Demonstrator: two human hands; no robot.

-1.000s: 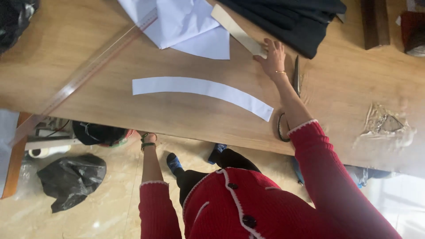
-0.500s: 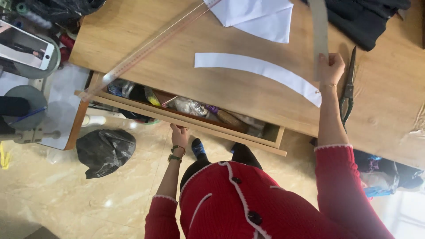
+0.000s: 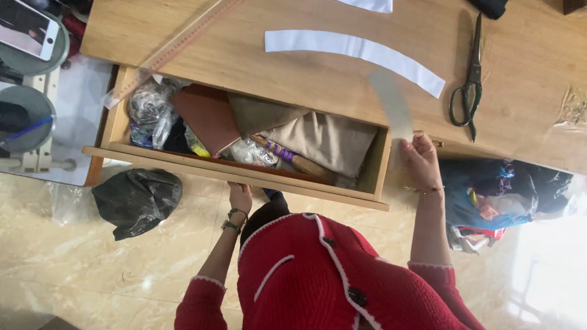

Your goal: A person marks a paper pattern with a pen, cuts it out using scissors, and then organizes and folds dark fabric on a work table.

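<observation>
One view, from the head camera, looks down over a red sweater at a wooden table (image 3: 293, 67) with its drawer (image 3: 244, 174) pulled out. The left hand (image 3: 239, 197) sits under the drawer's front edge, fingers curled up against it. The right hand (image 3: 419, 160), just past the drawer's right corner, pinches the lower end of a thin curved strip (image 3: 391, 107) that rises over the table edge. Inside the drawer lie beige cloth (image 3: 324, 140), a brown folder (image 3: 208, 117) and plastic bags. On the tabletop rest a white curved paper piece (image 3: 354, 50), scissors (image 3: 469, 76) and a clear ruler (image 3: 177, 46). A black bag (image 3: 137, 198) sits on the floor.
</observation>
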